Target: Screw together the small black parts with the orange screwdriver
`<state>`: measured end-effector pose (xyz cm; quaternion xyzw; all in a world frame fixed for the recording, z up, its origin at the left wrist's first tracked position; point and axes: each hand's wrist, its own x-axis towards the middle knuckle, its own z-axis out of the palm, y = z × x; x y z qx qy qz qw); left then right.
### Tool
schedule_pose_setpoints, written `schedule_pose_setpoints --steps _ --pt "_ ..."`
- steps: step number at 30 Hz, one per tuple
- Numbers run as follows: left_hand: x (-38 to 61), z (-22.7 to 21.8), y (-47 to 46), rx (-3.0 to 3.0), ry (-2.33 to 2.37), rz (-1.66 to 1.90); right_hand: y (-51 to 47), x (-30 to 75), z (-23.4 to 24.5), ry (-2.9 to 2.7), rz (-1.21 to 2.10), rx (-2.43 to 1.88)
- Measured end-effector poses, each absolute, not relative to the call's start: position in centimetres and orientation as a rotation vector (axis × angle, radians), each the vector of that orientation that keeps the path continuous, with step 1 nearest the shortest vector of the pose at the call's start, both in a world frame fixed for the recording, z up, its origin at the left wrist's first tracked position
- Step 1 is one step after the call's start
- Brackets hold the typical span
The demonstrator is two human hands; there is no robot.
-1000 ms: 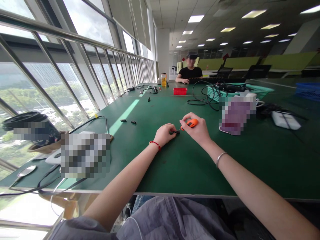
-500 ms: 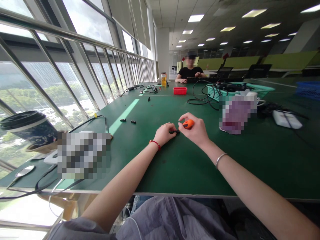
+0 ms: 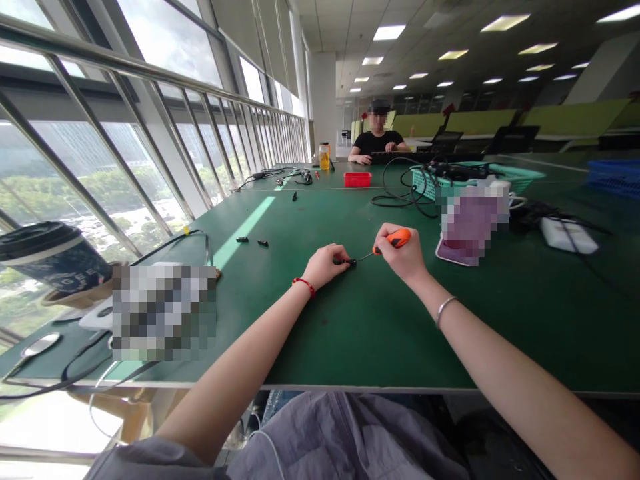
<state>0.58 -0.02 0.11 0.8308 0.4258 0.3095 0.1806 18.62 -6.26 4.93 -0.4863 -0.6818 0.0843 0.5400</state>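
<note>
My right hand [image 3: 400,252] is closed around the orange and black handle of a screwdriver [image 3: 399,238]. Its thin metal shaft points left, and the tip is at or very near a small black part [image 3: 351,262]. That part lies low at the green table [image 3: 310,333], pinched by the fingertips of my left hand [image 3: 327,265]; its exact kind is too small to make out. Two similar small black pieces, one [image 3: 242,239] beside another [image 3: 263,243], lie farther off to the left.
A red tray [image 3: 357,179] and a teal basket [image 3: 520,175] with black cables stand farther back. A blurred purple item [image 3: 467,230] lies right. At left are a lidded cup [image 3: 55,260] and a blurred pale object [image 3: 165,310]. Another person [image 3: 379,141] sits at the far end.
My right hand has shifted right and turned, so the screwdriver's shaft now shows between it and the black part. My left hand still pinches the part in about the same place.
</note>
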Motion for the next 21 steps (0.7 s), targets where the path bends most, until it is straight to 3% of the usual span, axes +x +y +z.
schedule_pose_setpoints --steps 21 --pt "0.48 -0.10 0.04 2.335 1.161 0.896 -5.52 18.12 4.30 -1.555 0.176 -1.179"
